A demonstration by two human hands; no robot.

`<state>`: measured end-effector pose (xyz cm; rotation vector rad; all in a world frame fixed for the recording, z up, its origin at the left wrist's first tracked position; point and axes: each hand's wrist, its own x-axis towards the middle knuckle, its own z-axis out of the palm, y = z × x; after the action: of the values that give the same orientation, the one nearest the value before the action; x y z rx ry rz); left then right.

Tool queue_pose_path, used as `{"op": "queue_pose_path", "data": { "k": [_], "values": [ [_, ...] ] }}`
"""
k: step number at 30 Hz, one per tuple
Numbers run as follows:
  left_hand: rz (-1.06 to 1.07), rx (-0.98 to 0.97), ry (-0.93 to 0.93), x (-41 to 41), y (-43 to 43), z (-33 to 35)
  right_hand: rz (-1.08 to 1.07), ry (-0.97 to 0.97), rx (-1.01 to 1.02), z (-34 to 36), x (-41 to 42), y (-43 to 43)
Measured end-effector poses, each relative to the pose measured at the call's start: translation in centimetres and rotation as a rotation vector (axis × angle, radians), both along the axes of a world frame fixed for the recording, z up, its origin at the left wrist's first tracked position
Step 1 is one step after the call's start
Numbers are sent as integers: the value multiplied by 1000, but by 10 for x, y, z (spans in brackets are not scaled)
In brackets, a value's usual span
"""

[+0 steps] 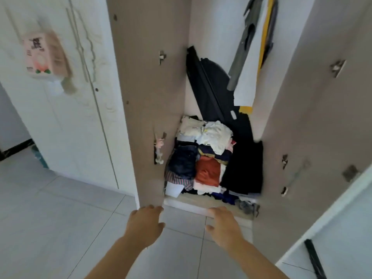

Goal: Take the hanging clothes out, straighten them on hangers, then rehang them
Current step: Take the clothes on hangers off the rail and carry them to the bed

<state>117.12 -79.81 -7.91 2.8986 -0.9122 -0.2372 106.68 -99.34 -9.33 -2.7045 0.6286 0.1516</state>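
The wardrobe stands with both doors swung open. Hanging clothes (253, 51) in grey, white, yellow and black dangle at its upper right; their hangers are out of view. My left hand (146, 224) reaches forward with relaxed fingers, its fingertips at the lower edge of the left door (145, 109). My right hand (224, 223) is held out flat in front of the wardrobe's bottom ledge (193, 207), holding nothing. Both hands are well below the hanging clothes.
A heap of folded and loose clothes (203, 156) fills the wardrobe floor, with a long black object (209, 85) leaning against the back wall. The right door (314, 117) stands open. A pink tissue pack (43, 55) hangs on a closed white door. The floor is pale tile.
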Motion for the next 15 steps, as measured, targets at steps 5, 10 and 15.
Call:
{"op": "queue_pose_path", "data": {
  "k": [5, 10, 15],
  "values": [
    [-177, -18, -45, 62, -103, 0, -138, 6, -38, 5, 39, -83],
    [-285, -83, -67, 138, -186, 16, -238, -81, -25, 27, 99, -145],
    [-362, -143, -109, 206, -255, 50, -255, -211, -51, 63, 160, -199]
  ]
}}
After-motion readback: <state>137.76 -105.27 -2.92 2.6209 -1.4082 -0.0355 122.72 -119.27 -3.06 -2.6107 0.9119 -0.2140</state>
